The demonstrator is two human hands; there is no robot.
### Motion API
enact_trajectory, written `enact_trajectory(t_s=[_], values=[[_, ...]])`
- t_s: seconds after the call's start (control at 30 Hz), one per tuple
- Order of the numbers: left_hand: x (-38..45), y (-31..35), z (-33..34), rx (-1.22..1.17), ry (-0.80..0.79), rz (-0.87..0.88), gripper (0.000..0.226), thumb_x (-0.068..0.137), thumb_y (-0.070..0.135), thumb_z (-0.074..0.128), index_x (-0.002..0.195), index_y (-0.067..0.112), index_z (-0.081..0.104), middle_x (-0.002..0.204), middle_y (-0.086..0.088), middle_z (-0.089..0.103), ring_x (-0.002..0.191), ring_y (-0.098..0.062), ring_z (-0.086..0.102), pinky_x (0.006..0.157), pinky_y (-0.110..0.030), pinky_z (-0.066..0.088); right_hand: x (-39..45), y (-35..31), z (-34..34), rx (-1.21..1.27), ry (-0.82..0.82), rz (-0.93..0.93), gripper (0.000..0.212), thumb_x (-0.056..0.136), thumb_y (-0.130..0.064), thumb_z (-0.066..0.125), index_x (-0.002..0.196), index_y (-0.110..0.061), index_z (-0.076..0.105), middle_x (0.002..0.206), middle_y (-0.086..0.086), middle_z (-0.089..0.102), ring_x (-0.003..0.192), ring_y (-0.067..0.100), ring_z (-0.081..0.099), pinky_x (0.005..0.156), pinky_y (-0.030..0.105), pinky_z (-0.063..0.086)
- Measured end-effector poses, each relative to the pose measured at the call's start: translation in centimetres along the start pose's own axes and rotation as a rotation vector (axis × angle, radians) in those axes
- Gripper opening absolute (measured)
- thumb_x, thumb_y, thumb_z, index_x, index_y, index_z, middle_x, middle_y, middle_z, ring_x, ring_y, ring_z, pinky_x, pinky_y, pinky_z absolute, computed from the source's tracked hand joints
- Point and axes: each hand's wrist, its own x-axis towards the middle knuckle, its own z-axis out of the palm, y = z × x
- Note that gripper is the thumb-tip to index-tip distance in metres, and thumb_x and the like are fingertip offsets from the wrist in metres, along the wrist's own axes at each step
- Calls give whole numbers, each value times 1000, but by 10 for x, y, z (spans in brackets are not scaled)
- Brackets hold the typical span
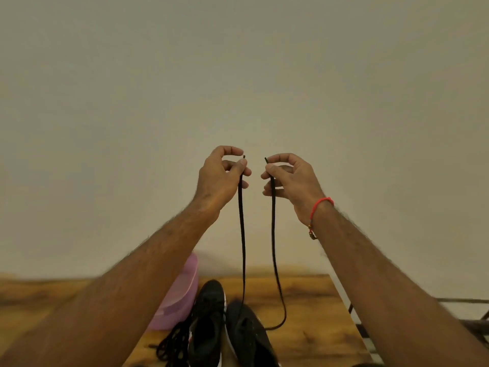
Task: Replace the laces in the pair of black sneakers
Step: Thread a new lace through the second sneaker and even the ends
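Two black sneakers stand side by side on the wooden table, the left sneaker (207,321) and the right sneaker (248,335), toes pointing away from me. A long black lace (242,234) runs up from the right sneaker in two strands. My left hand (222,178) pinches one end of it high in front of the wall. My right hand (288,178), with a red thread bracelet at the wrist, pinches the other end at the same height. The two tips stand close together, a small gap between them.
A bundle of loose black laces (173,345) lies left of the sneakers. A pink plastic container (182,295) sits behind it, partly hidden by my left forearm. The wooden table (312,313) ends at the right, where a dark metal frame (465,303) shows. A plain wall fills the background.
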Motion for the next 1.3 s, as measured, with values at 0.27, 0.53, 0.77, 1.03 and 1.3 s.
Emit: enact_trajectory(t_s=[0.27, 0.53, 0.77, 1.03, 1.3], values=[[-76, -158, 26, 355, -358, -266, 29, 105, 10, 47, 123, 26, 63, 92, -5, 64, 55, -17, 59, 43, -27, 50, -34, 140, -13, -255, -179, 292, 17, 97, -3, 56, 101, -9, 72, 92, 13, 70, 62, 19, 60, 64, 38, 61], [-166, -286, 62, 599, -639, -764, 30, 104, 36, 50, 114, 12, 64, 112, -7, 65, 102, -22, 65, 93, -38, 55, -97, 281, -27, -706, -411, 521, 41, 98, -24, 61, 138, -23, 57, 127, -6, 60, 98, 14, 66, 77, 27, 60], [-160, -305, 88, 581, -660, -680, 30, 105, 24, 47, 132, 21, 58, 122, -8, 66, 116, -25, 61, 99, -37, 51, -98, 321, -26, -786, -569, 618, 60, 93, -40, 62, 149, -29, 43, 147, -5, 52, 131, 16, 51, 105, 28, 42], [-123, -314, 106, 541, -735, -603, 35, 106, 27, 48, 139, 26, 57, 122, -1, 67, 117, -19, 60, 96, -31, 47, -76, 336, -40, -761, -329, 560, 36, 99, -27, 56, 135, -19, 61, 131, -1, 64, 124, 18, 57, 100, 26, 43], [-106, -310, 91, 679, -854, -498, 29, 101, 26, 58, 129, 21, 65, 104, 1, 67, 99, -17, 64, 87, -33, 53, -56, 325, -37, -361, -2, 566, 20, 95, -5, 62, 104, -23, 66, 88, 2, 75, 75, 21, 71, 79, 44, 61]])
